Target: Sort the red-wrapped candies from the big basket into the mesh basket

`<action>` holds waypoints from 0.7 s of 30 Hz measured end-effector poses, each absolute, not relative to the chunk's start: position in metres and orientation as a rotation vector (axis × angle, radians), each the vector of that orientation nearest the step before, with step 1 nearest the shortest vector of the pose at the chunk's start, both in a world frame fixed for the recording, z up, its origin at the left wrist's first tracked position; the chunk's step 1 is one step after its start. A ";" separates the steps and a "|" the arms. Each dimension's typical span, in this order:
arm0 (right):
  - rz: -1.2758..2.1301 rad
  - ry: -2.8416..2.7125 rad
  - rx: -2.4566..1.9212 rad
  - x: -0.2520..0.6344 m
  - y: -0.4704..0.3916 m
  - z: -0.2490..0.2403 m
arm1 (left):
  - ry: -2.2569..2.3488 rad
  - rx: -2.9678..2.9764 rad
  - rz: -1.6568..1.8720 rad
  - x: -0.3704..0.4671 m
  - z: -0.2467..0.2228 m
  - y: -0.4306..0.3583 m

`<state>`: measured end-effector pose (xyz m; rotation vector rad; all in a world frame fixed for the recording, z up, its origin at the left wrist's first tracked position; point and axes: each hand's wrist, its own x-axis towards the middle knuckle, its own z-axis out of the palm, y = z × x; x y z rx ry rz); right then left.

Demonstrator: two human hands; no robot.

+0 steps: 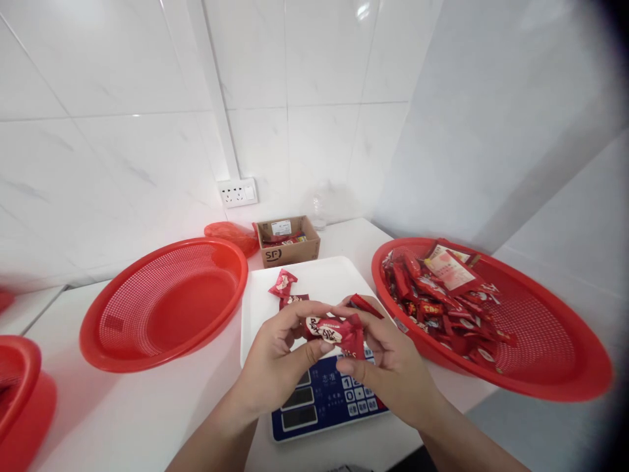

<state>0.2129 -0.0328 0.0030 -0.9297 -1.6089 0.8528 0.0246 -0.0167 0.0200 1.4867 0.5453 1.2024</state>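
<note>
Over the weighing scale (255,321), my left hand (275,360) and my right hand (398,367) are closed together on a red wrapped candy (334,331). The left thumb and fingers pinch its left end; the right thumb and fingers grip its right end. Another red packet (362,304) shows behind the right fingers; whether that hand also holds it I cannot tell. Beyond my hands, a pink-red wrapped candy (284,283) and a darker red one (293,300) lie on the scale's white pan. The blue keypad panel (329,393) is partly covered by my hands.
To the right, a red basket (545,334) holds many red packets. A red basket (181,301) with a bare bottom stands left, another red basket (34,373) at the left edge. Behind the scale are a cardboard box (292,252), a red plastic bag (233,236) and a wall socket (237,193).
</note>
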 end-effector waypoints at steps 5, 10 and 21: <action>0.829 -1.615 -0.829 0.212 -0.034 0.003 | 0.664 1.632 1.393 0.023 0.021 -0.018; 0.705 -1.593 -0.906 0.210 -0.031 0.013 | 0.654 1.711 1.393 0.023 0.022 -0.017; 1.350 -1.447 -0.852 0.203 -0.030 0.011 | 0.624 1.544 1.346 0.023 0.022 -0.020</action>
